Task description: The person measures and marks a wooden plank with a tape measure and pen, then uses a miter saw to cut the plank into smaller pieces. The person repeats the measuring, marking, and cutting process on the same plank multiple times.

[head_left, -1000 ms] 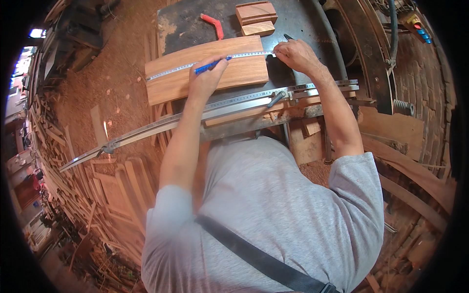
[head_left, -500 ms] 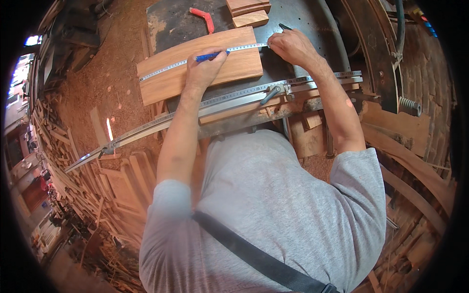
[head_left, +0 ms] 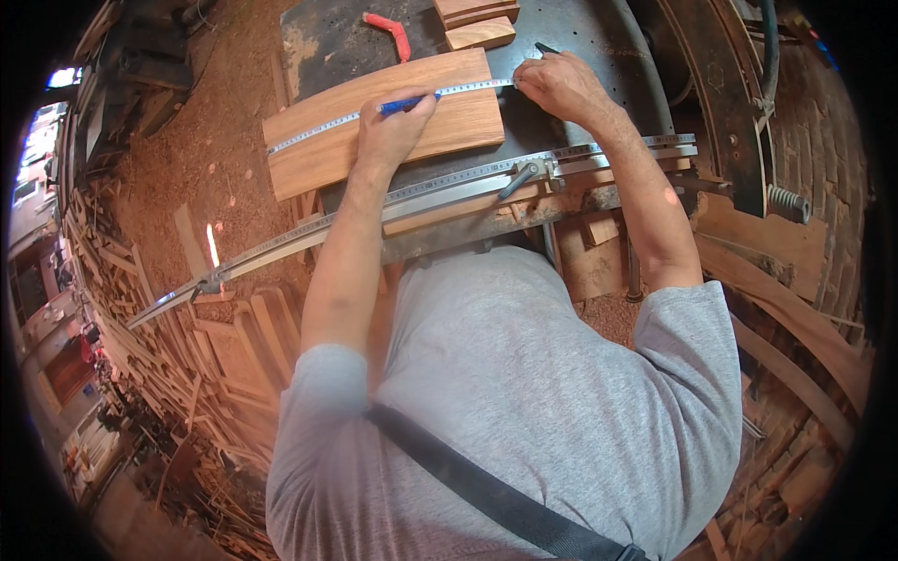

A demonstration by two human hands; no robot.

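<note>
A light wooden board with a slightly curved long edge lies across the machine table. A white measuring tape is stretched along the board, its left end at the board's left edge. My left hand rests on the board, closed round a blue pen whose tip is at the tape. Just beyond the board's right edge, my right hand is closed on the tape measure; its case is mostly hidden by the fingers, and a dark end sticks out above them.
Beyond the board lie a red angled handle and small wooden blocks on the dark metal table. A metal fence rail with a scale and a grey lever runs along the near side. Sawdust and wood offcuts cover the floor.
My left hand and the blue pen have shifted very slightly to the right, the pen tilting a little. The board, tape and right hand look almost the same.
</note>
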